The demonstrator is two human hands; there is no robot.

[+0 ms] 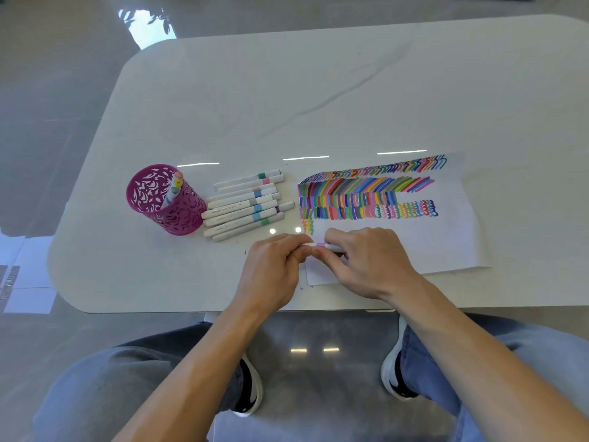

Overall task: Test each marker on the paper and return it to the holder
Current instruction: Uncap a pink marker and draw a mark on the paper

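A white marker with a pink band point(321, 245) lies level between both hands, just above the paper's near left corner. My left hand point(274, 269) grips its left end with curled fingers. My right hand point(366, 263) grips its right part, fingers curled over the barrel. The white paper point(452, 237) lies on the table, covered in rows of coloured strokes. A pink cut-out holder point(165, 200) stands at the left with two or three markers upright in it. Several white markers point(245, 204) lie side by side between holder and paper.
The white marble-look table point(318, 100) stretches far back beyond the paper. Its near edge runs just under my wrists. My knees and shoes show below the table edge, over a grey floor.
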